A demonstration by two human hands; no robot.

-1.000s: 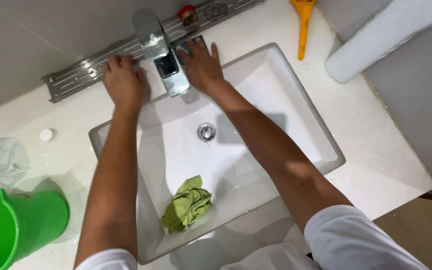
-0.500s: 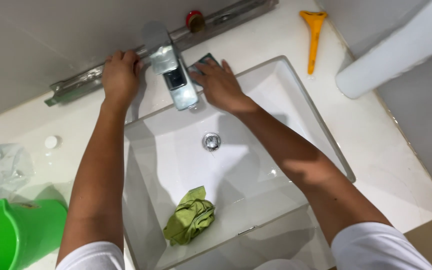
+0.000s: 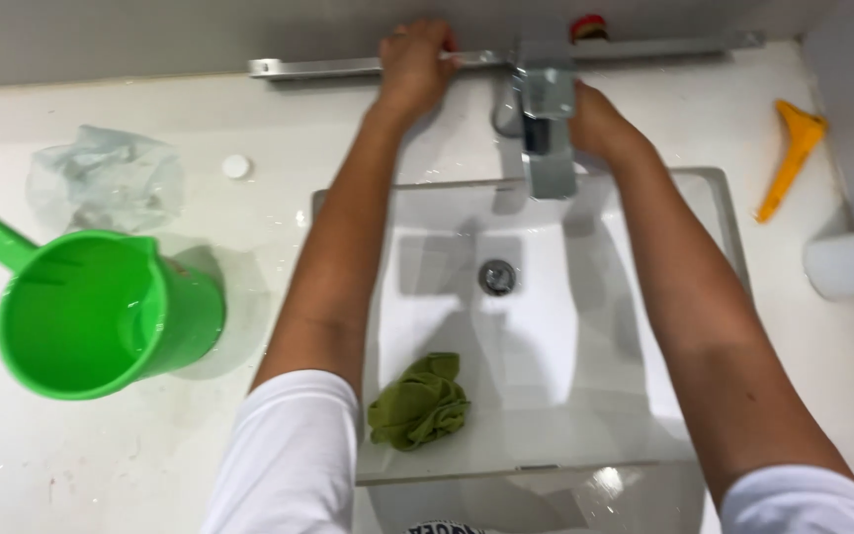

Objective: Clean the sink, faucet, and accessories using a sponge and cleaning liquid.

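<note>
The square chrome faucet (image 3: 547,129) stands at top centre, spout pointing down-frame over the white rectangular basin (image 3: 644,297). The right hand (image 3: 600,124) presses against its right side, grip hidden; the left hand (image 3: 415,64), farther off, clasps the metal wall rail (image 3: 318,67).

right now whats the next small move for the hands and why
Probably bring the right hand off the faucet base and down to the crumpled green cloth lying loose in the white rectangular basin; neither it nor the left hand on the metal rail holds anything to wipe with.

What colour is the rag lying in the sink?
Olive green; the rag shows plainly in the head view.
</note>
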